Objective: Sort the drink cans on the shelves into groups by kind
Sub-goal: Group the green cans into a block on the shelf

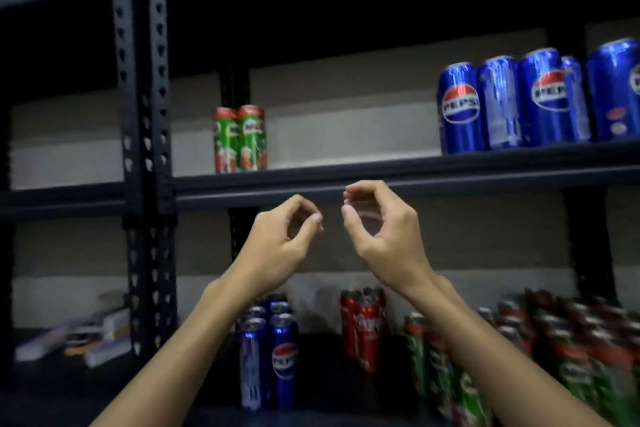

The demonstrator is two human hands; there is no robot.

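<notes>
black rack [149,135], two shelves in view. upper shelf [381,172]: blue cans [519,100] grouped at right, two green cans [239,139] left of centre, well apart from the blue. lower shelf: blue cans [268,354], red cans [363,326], and a blurred red-green cluster [540,350] at right. left hand [282,239] and right hand [382,222] raised before the upper shelf edge, side by side, fingers curled, each grip clenched on nothing.

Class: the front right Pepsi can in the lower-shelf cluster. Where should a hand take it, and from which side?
Grip the front right Pepsi can round its upper body, from the front right. It stands upright, another Pepsi can sits close on its left, more stand behind; the right side looks open.
</notes>
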